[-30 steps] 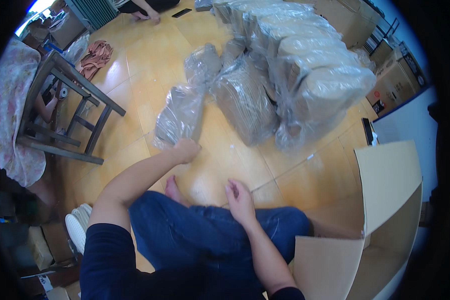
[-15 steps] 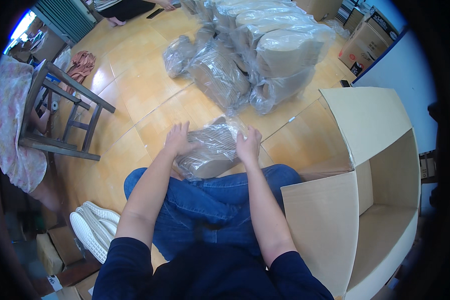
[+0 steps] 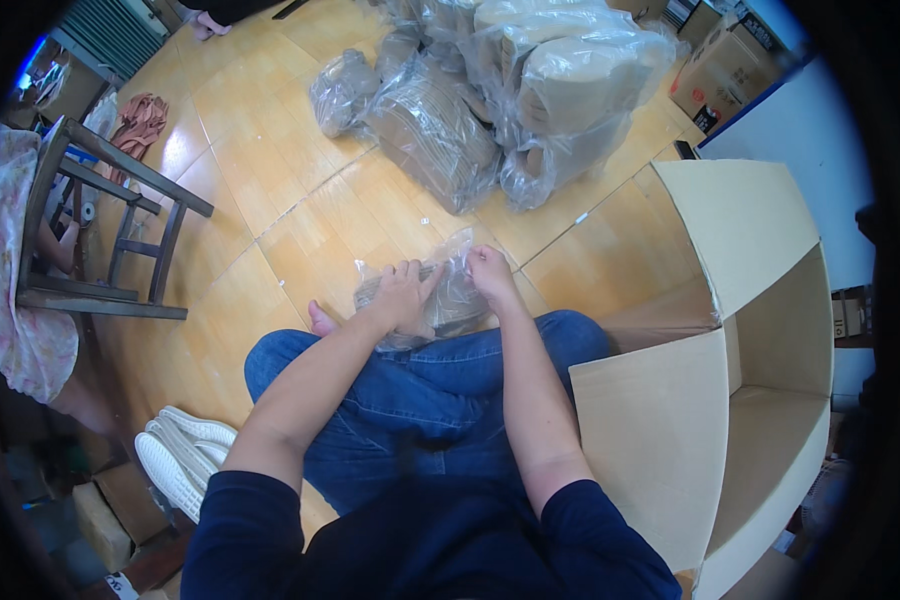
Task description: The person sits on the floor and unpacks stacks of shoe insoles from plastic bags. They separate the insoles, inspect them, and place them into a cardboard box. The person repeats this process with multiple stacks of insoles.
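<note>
In front of my crossed legs lies a clear plastic bag [image 3: 457,312] holding a stack of greyish-beige shoe soles. My left hand [image 3: 404,302] rests across the top of it with its fingers spread, covering part of the stack. At the bag's right far end, my right hand [image 3: 489,275] has its fingers closed in a pinch on the loose plastic. The film stands up crumpled beside those fingers.
Large clear bags of similar soles [image 3: 570,90] are piled ahead. An open cardboard box [image 3: 660,410] stands close on my right. White soles [image 3: 175,455] lie by my left side. A dark wooden stool [image 3: 130,270] stands at left, near another person's arm.
My left hand has moved right, from the bag's left side onto its top. My right hand has closed on the plastic at the far end. The view has shifted slightly.
</note>
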A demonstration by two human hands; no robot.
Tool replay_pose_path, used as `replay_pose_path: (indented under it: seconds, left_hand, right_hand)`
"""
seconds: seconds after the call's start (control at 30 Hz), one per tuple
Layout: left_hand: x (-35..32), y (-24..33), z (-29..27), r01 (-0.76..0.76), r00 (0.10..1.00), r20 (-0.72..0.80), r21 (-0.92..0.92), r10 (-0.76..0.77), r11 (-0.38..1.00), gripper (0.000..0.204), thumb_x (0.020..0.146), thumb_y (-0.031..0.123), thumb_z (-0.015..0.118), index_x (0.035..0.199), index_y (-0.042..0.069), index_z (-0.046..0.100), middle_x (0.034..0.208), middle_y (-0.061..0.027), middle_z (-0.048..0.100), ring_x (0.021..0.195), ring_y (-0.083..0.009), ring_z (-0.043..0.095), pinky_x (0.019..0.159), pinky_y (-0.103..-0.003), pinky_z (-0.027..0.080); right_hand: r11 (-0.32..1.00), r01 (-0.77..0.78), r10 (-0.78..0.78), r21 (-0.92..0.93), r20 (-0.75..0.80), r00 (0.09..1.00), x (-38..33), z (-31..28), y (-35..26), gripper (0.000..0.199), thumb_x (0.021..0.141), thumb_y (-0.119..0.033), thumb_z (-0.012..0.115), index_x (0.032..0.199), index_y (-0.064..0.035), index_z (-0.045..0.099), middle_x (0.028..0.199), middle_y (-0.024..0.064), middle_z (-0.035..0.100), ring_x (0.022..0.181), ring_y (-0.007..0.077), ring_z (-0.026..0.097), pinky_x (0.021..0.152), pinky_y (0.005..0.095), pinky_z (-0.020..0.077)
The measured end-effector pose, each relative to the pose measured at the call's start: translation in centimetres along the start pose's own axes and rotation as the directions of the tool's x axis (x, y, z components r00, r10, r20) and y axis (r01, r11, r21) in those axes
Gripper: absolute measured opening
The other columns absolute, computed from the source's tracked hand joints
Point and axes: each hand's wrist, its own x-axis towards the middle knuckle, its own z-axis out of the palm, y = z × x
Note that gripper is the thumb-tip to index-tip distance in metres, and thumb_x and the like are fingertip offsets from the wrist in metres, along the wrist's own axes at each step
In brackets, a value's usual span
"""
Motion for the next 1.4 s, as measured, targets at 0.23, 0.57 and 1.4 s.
replay_pose_path:
  seconds: [0.23, 0.57, 1.4]
  left_hand:
    - [1.2, -5.3, -1.8, 0.046, 0.927, -0.374, 0.107, -0.003, 0.993, 0.124, 0.052, 0.045, 0.086, 0.152, 0.014, 0.02, 0.14, -0.018, 0.04, 0.134, -0.0371, 0.035, 0.114, -0.057, 0.018]
    - [0.9, -5.7, -1.9, -0.097, 0.981, -0.166, 0.027, 0.1, 0.995, 0.128, 0.051, 0.035, 0.085, 0.154, 0.011, 0.012, 0.15, -0.0143, 0.032, 0.144, -0.0324, 0.024, 0.118, -0.058, 0.008]
    - [5.5, -10.7, 5.3, 0.089, 0.825, -0.012, -0.985, -0.566, 0.15, 0.067, 0.1, 0.05, 0.038, 0.145, 0.001, 0.037, 0.145, -0.0209, 0.043, 0.136, -0.0299, 0.04, 0.112, -0.034, 0.029]
  right_hand:
    - [0.905, 0.378, -0.353, -0.193, 0.153, 0.923, -2.3, 0.4, -0.9, 0.032, 0.088, -0.011, 0.059, 0.119, -0.0034, 0.062, 0.113, 0.0154, 0.059, 0.09, 0.0219, 0.065, 0.068, 0.0308, 0.0521]
    - [0.417, 0.584, -0.488, -0.696, 0.371, 0.79, -3.9, 1.8, -2.3, 0.092, 0.064, -0.034, 0.08, 0.143, -0.0087, 0.04, 0.149, 0.0154, 0.035, 0.141, 0.0326, 0.028, 0.116, 0.0561, 0.0158]
    - [0.315, 0.49, -0.47, -0.813, 0.315, 0.825, -3.5, 3.7, -1.1, 0.116, 0.055, -0.058, 0.08, 0.147, -0.0061, 0.033, 0.132, 0.0242, 0.045, 0.13, 0.0361, 0.037, 0.115, 0.0543, 0.0129]
